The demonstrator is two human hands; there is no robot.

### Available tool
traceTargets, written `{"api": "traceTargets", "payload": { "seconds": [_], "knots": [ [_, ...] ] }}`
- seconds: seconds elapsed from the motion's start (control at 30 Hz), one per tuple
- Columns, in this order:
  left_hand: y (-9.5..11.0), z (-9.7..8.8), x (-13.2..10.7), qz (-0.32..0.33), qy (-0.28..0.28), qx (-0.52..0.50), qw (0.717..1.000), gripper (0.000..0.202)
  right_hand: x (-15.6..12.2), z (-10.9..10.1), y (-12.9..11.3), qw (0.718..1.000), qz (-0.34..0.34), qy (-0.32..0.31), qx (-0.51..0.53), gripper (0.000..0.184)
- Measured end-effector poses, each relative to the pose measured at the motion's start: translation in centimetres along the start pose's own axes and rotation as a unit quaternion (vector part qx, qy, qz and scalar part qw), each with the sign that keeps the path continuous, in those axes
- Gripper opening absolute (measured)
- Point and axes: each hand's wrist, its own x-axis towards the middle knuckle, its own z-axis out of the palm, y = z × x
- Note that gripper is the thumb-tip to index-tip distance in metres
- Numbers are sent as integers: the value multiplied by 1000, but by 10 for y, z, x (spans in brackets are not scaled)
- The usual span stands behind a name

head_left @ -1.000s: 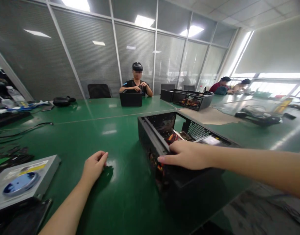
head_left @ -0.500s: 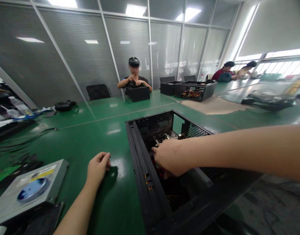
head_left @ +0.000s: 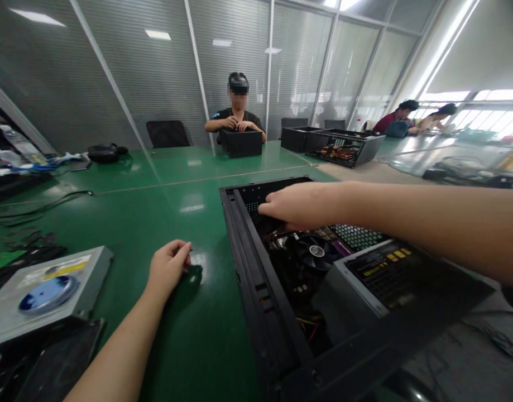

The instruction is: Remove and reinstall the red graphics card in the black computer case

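An opened black computer case lies in front of me on the green table. My right hand reaches over its far left interior, fingers curled downward; whatever they grip, if anything, is hidden. Below the hand a round cooling fan shows on the board. A grey power supply fills the near right of the case. To the left of the case, my left hand rests on the table, fingers curled and thumb against the index finger. I cannot make out whether something small is in it.
A silver optical drive with a round blue dish on it lies at left, near circuit boards and black cables. Across the table a co-worker handles another black case. More opened cases stand at back right.
My right hand has lifted and shifted toward the far side of the case, uncovering the fan and power supply. My left hand stays on the table. The camera view has tilted down slightly.
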Motion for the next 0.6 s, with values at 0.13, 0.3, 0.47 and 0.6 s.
{"api": "traceTargets", "payload": {
  "seconds": [0.13,0.3,0.47,0.6],
  "knots": [
    [4,-1,0,-6,-4,-4,1000,34,6,-22,48,997,50,-12,-53,41],
    [4,-3,-1,-3,-10,-3,1000,37,12,15,79,991,57,3,-120,41],
    [6,-1,-2,9,-5,-41,999,36,-33,-4,82,982,65,141,-107,34],
    [53,-17,-13,77,78,-85,990,27,-123,-7,88,938,154,295,97,40]
  ]
}}
